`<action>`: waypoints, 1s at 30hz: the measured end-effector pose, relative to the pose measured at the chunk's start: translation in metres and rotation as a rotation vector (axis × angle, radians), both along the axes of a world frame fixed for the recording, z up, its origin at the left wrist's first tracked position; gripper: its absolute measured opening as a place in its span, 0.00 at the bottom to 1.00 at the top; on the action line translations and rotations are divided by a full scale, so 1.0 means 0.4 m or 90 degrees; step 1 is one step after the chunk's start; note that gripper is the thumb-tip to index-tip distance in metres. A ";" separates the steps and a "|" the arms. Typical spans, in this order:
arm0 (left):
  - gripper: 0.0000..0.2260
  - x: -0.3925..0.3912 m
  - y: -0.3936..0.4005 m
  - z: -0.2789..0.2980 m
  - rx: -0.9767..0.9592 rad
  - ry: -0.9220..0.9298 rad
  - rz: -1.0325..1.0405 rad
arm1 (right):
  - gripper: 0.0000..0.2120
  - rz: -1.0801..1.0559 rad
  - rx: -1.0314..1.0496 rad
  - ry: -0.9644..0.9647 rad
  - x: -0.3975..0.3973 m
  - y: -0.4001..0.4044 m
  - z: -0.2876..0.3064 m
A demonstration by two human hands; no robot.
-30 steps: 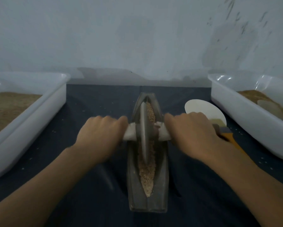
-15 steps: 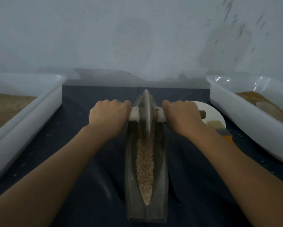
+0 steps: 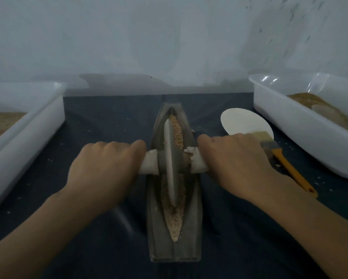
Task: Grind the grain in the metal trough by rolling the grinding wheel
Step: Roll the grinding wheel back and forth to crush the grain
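Your two white tubs, the left tub (image 3: 28, 125) and the right tub (image 3: 302, 129), sit where they did, both holding brown meal, well apart from the work. Between them the metal trough (image 3: 174, 234) lies lengthwise on the dark cloth (image 3: 108, 117), unmoved. What has changed is the grinding wheel (image 3: 170, 164): half a second ago you had it up at the far tip, and now you have drawn it back to the middle of the trough, standing upright in the groove. That return pass leaves whole grain (image 3: 177, 133) showing beyond the wheel and finer meal on your side, so the grinding looks partway done and wants more passes. Your left hand (image 3: 102, 168) is clenched round the left end of the axle (image 3: 149, 164); your right hand (image 3: 235, 162) grasps the right end. Beside your right hand lie a white disc (image 3: 243, 121) and a brush (image 3: 290, 170), untouched.
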State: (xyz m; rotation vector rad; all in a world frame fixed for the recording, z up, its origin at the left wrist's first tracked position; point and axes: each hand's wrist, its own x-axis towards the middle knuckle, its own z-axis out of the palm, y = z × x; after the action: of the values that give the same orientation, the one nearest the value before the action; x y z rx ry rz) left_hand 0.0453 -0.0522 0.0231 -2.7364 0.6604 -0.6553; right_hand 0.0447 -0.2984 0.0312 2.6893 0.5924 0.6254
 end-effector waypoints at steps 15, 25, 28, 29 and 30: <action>0.17 0.075 -0.029 -0.006 -0.032 -0.034 0.027 | 0.13 0.002 0.042 0.019 0.077 0.012 0.007; 0.22 0.051 -0.023 -0.005 -0.019 -0.022 0.036 | 0.11 -0.017 0.051 0.030 0.062 0.021 0.004; 0.17 0.142 -0.041 -0.017 -0.032 -0.071 0.056 | 0.10 -0.042 0.056 0.005 0.164 0.029 0.001; 0.16 0.167 -0.044 -0.016 -0.039 -0.079 0.063 | 0.10 -0.037 0.053 -0.007 0.189 0.030 0.006; 0.15 0.187 -0.046 -0.015 -0.047 -0.080 0.068 | 0.10 -0.029 0.048 -0.018 0.206 0.029 0.009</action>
State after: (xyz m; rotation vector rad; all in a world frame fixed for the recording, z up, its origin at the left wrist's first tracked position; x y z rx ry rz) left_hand 0.1200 -0.0707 0.0172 -2.7467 0.4683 -0.8327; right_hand 0.1271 -0.2868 0.0350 2.7511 0.5076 0.6849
